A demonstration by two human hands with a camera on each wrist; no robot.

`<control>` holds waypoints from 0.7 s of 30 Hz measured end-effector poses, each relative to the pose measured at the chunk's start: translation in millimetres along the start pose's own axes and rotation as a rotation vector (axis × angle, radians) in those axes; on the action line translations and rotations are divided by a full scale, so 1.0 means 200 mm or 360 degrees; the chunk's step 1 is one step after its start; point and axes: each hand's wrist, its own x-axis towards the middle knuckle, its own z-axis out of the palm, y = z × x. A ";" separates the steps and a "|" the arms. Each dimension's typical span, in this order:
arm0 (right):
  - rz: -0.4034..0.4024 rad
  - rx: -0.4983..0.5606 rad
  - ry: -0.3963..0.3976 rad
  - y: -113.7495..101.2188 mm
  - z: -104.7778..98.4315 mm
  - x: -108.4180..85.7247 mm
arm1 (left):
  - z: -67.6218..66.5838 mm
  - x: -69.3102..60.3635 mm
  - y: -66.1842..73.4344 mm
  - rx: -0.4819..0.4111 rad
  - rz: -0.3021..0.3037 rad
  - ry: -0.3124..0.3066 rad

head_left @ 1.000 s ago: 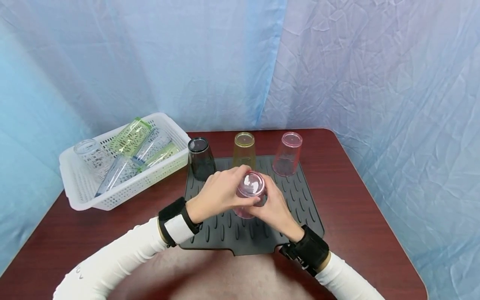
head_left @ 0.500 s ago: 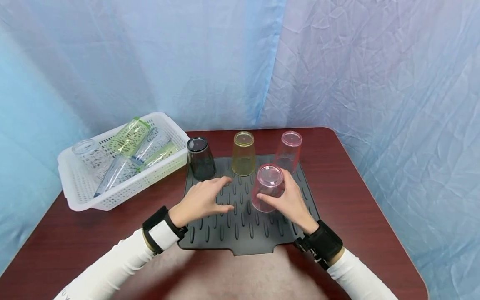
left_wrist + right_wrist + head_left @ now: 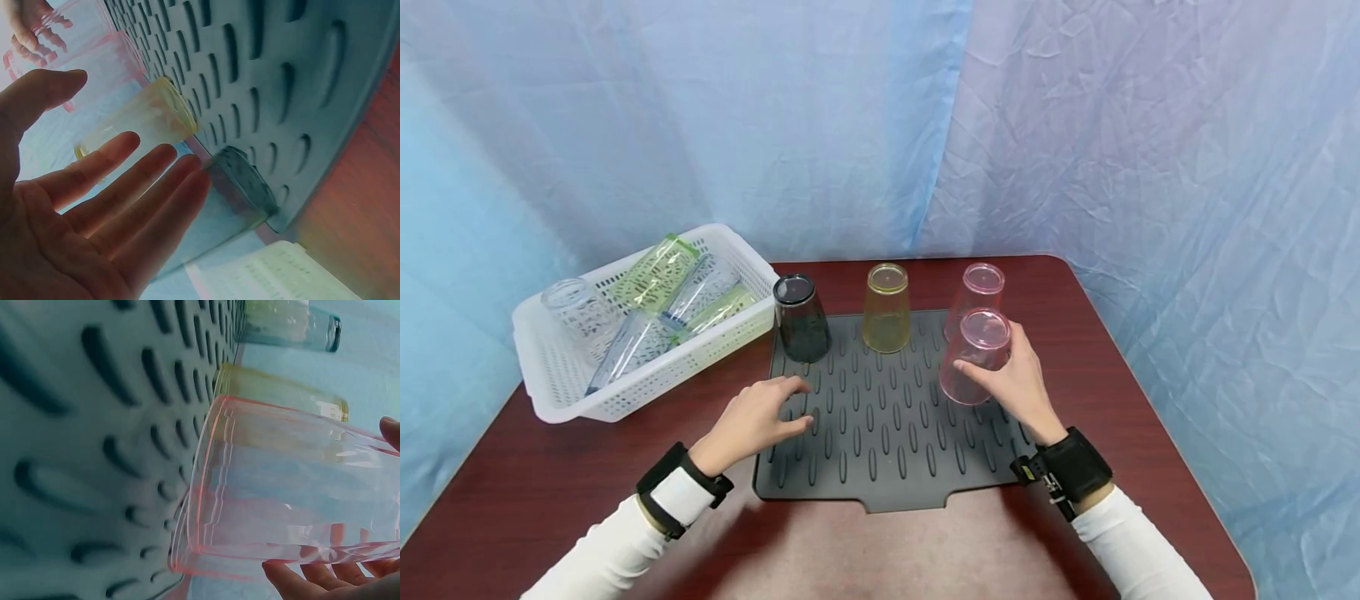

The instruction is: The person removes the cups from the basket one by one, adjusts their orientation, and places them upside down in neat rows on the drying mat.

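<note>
My right hand holds an upside-down clear pink tumbler at the right part of a dark grey drying mat, thumb on one side and fingers on the other. In the right wrist view its rim is close to the mat; whether they touch, I cannot tell. Just behind it another pink tumbler stands upside down, partly hidden. A yellow tumbler and a dark grey tumbler stand inverted along the mat's back. Over the mat's left edge my left hand holds nothing, its fingers spread from the thumb.
A white perforated basket at the back left contains several tumblers, clear, green and bluish, lying at angles. It stands close beside the dark tumbler. The reddish-brown table extends around the mat, and blue curtains hang behind.
The left hand has let go of the pink tumbler and drawn back to the left. The right hand has carried that tumbler right and back, in front of the other pink one.
</note>
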 end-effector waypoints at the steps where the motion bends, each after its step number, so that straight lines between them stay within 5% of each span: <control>1: 0.0011 -0.0007 0.0012 0.01 -0.01 0.01 | 0.00 -0.01 -0.01 -0.0005 -0.0006 0.0005; 21: 0.0156 0.0000 0.0036 0.13 -0.06 0.03 | 0.05 -0.07 -0.04 -0.0031 -0.0059 -0.0017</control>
